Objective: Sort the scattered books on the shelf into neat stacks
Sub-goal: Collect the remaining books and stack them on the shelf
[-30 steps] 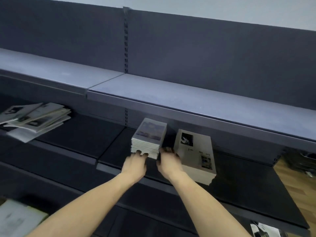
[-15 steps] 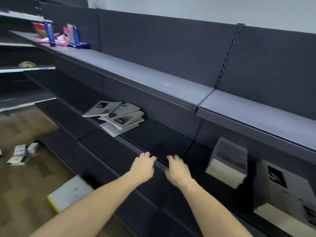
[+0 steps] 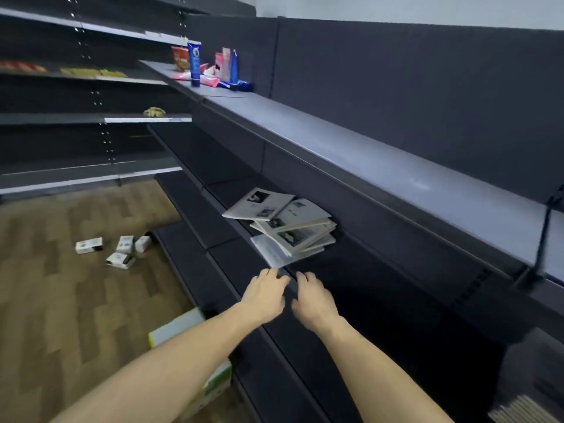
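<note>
A messy pile of thin white booklets (image 3: 285,227) with black photos on the covers lies fanned out on the dark middle shelf (image 3: 351,276). My left hand (image 3: 265,293) and my right hand (image 3: 314,297) hover side by side just in front of the pile, palms down, fingers loosely extended, holding nothing. The left fingertips are close to the lowest booklet's near corner. The edge of a neat stack of books (image 3: 518,410) shows at the bottom right corner.
A grey upper shelf (image 3: 351,148) overhangs the booklets and carries tubes and packets (image 3: 210,68) at its far end. Small white boxes (image 3: 116,248) lie on the wooden floor. A white and yellow box (image 3: 183,331) sits under my left arm.
My view swung left, away from the two tidy stacks. Both hands let go of the stack and moved left along the shelf, now reaching the scattered booklet pile.
</note>
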`<state>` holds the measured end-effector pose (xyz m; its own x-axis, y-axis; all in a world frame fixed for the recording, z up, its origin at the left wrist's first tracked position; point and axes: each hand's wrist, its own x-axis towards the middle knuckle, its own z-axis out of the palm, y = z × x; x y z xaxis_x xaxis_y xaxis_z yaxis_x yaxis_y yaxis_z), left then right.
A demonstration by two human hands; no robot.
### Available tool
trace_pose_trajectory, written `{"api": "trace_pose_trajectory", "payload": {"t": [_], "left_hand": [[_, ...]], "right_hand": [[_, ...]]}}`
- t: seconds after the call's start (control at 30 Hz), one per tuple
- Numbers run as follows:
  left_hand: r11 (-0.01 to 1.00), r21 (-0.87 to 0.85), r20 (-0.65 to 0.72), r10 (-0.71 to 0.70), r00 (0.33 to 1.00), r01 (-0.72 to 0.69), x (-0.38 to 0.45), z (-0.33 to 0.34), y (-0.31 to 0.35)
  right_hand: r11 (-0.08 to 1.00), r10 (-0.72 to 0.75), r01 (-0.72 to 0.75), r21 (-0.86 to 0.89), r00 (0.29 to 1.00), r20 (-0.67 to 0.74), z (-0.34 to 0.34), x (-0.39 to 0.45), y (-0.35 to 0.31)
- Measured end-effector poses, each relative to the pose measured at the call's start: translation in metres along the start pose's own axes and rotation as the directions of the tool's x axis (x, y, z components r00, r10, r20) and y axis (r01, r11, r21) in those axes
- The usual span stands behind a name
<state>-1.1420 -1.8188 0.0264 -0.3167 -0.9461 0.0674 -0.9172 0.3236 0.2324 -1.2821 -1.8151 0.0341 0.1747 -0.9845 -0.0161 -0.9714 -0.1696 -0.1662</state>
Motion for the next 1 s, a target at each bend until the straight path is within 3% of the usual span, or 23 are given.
{"api": "trace_pose_trajectory", "payload": {"t": [0.23,0.37,0.53,0.67,0.87,1.0], "left_hand": [[0.996,-0.022,-0.044,-0.092,0.995,0.091,0.071,-0.009,-0.042],[0.982,-0.103,-0.035,-0.161,0.986,0.157,0.097,-0.006,-0.07],[0.98,-0.063,-0.097,-0.196,0.976,0.19,0.147,-0.006,-0.111],[0.978,-0.038,-0.031,-0.206,0.978,0.205,0.186,-0.001,-0.143],[0.993,-0.016,0.044,-0.119,0.992,0.12,0.226,0.011,-0.189],[0.999,-0.037,0.069,-0.036,0.997,0.039,0.24,0.01,-0.208]], "right_hand": [[0.983,-0.017,0.017,0.182,1.0,-0.001,0.003,0.104,0.003],[0.985,-0.036,0.036,0.17,0.999,-0.002,0.011,0.144,-0.003],[0.995,-0.075,0.077,0.066,0.997,-0.032,0.004,0.192,-0.013],[0.989,0.011,-0.022,0.146,0.997,0.073,0.005,0.222,-0.025],[0.999,0.048,-0.049,0.008,0.992,0.116,0.016,0.263,-0.046],[0.993,0.113,-0.117,0.029,0.987,0.116,0.032,0.271,-0.061]]}}
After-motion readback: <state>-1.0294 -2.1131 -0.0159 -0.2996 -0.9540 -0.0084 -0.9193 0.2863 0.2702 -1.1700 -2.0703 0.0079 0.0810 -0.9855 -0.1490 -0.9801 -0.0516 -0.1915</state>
